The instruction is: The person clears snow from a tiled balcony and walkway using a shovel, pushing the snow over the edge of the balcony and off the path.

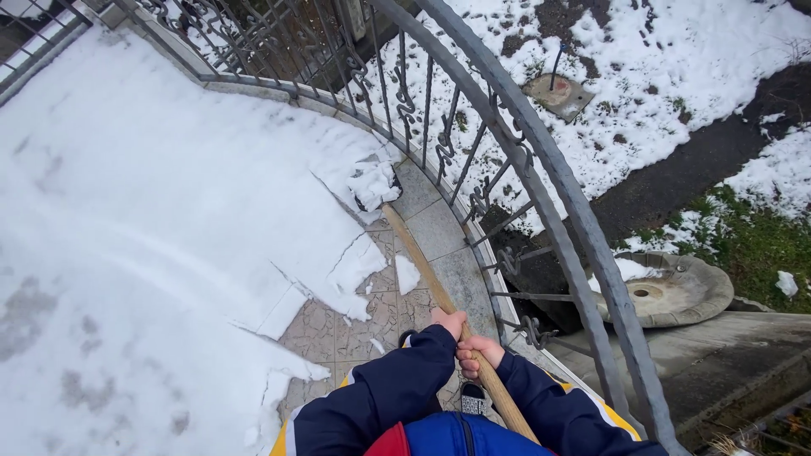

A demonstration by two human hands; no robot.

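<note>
Blue jacket (439,431) right under the camera, both sleeves stretched forward. Left hand (449,323) wrapped tight round the wooden handle (431,274), higher up the shaft; right hand (477,353) clamped shut on it just behind, knuckles up. Handle running diagonally up-left from the chest, far end buried in a broken chunk of snow (367,181) near the balcony edge. Bare stone tiles (372,325) showing in a strip along the curve, thick snow cover (127,228) everywhere left of that, cracked into slabs at the border. Curved grey iron railing (541,169) just right of the handle. Down below, snowy ground and a round stone basin (672,295).
</note>
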